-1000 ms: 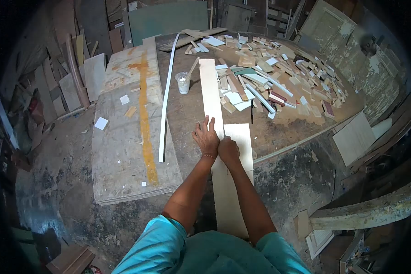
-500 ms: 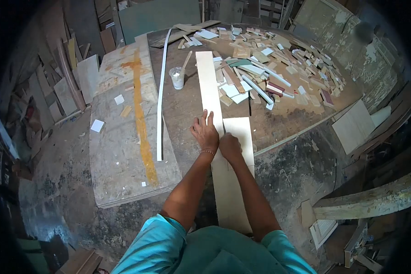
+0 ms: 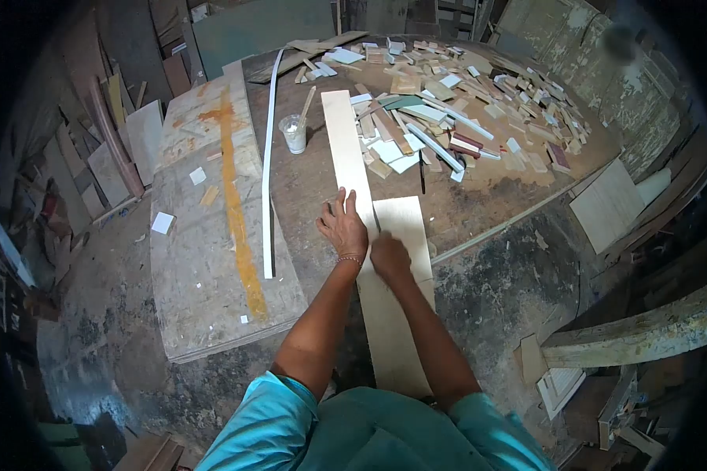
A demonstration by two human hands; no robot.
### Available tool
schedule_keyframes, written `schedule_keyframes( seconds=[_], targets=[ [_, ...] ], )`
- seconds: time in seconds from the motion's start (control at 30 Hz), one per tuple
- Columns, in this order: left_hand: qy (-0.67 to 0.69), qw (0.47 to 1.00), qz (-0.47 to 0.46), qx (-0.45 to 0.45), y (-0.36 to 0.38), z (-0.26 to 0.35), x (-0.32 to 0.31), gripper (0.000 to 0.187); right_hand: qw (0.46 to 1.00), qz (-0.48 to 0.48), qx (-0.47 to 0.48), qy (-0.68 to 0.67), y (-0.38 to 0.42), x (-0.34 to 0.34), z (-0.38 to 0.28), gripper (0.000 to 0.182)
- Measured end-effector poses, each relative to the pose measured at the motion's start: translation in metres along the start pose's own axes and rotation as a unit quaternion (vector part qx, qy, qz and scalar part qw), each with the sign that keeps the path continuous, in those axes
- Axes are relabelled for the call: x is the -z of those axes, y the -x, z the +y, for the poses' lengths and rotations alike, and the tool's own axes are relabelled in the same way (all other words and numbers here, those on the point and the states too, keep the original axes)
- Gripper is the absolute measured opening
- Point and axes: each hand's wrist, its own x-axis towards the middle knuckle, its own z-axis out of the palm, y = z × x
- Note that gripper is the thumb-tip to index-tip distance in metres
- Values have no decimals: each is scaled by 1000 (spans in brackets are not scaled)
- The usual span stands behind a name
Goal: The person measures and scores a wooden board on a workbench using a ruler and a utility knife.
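Note:
My left hand (image 3: 343,228) lies on a long, narrow pale board (image 3: 342,145), pressing it down with fingers spread. Under that board is a wider pale wooden panel (image 3: 404,224), which reaches back toward my body. My right hand (image 3: 390,257) is closed in a fist over the panel, right beside the narrow board's right edge. From the fist a thin dark tool (image 3: 376,217) points forward along that edge. Its handle is hidden in my fingers, so its exact kind does not show.
A plastic cup (image 3: 294,135) with white stuff and a stick stands ahead on the worktable (image 3: 302,180). Several wood offcuts (image 3: 440,110) are heaped beyond. Left lies a stained plywood sheet (image 3: 188,275) with a long white strip (image 3: 269,196). A curved timber (image 3: 632,330) is at right.
The whole view has shifted a little, so the boards and both hands appear slightly further left. My left hand keeps its place on the narrow board; my right hand stays closed beside it.

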Motion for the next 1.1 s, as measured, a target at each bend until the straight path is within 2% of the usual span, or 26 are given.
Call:
schedule_keyframes(
  seconds=[0.1,0.2,0.3,0.37,0.5,0.6,0.7,0.77,0.87,0.97,1.07,1.1],
  targets=[
    [26,999,-29,15,-1,3,2,43,998,-45,-45,12,58,3,14,29],
    [29,999,-31,14,0,1,3,42,999,-27,-29,9,49,3,13,29],
    [42,998,-29,22,1,3,2,41,998,32,29,-42,-3,0,3,29],
    [39,998,-33,28,1,1,0,41,998,39,28,-41,-8,1,-1,29],
    [17,999,-42,13,0,5,11,41,999,13,33,-20,24,-2,13,23],
    [28,998,-40,32,-1,5,4,41,1000,-22,-17,6,69,7,12,22],
    [27,999,-33,25,0,5,5,40,1000,12,-4,16,40,-4,12,22],
    [35,999,-26,19,2,3,4,39,999,37,18,-35,2,-3,2,18],
    [28,999,-25,21,-1,4,3,39,998,48,18,-46,-3,4,-9,17],
    [-20,1000,-5,7,1,1,-1,34,1000,20,9,3,33,-5,15,21],
    [-28,999,-13,8,1,4,2,34,998,-27,-44,21,65,6,15,23],
    [-13,1000,-14,11,1,3,3,36,1000,-4,-22,6,58,3,14,23]
  ],
)
